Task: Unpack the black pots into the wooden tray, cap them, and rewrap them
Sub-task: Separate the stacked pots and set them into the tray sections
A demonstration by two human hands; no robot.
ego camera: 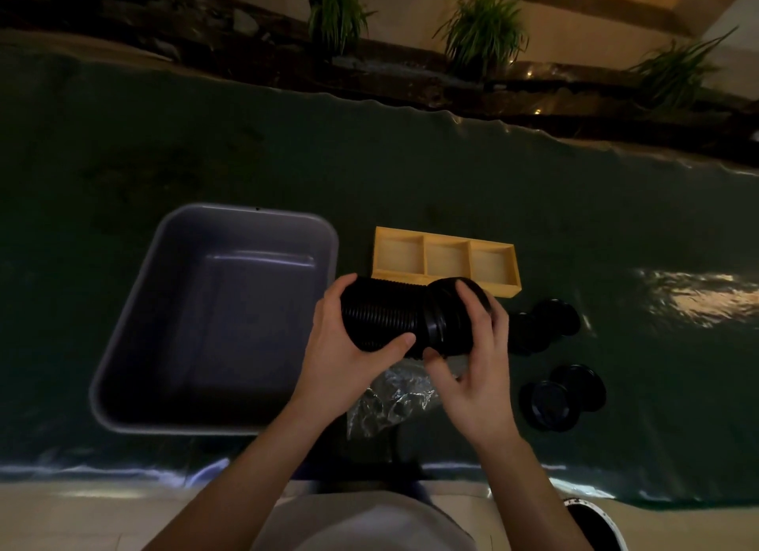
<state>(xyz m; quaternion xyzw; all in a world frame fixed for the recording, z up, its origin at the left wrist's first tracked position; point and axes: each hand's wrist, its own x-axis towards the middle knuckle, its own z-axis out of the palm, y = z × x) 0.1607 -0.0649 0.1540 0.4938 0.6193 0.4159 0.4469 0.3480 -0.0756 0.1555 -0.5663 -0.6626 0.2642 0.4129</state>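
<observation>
We see a dark green table covering (451, 189) bearing, largest first, an empty grey plastic tub (164, 324) at left and a three-compartment wooden tray (445, 235), all compartments bare, just beyond the hands. Held above the table between tub and tray lies the nested stack of black pots (382, 318), its long axis running left to right. Our left hand (349, 345) wraps the stack's ribbed left part; our right hand (472, 357) closes its fingers around the end pot (447, 320), which tilts off the stack, so we judge separation is under way. The tray lies just behind this right hand, unobstructed. Loose black lids (562, 398) lie at right; crumpled clear wrap (390, 398) lies near, beneath the wrists.
</observation>
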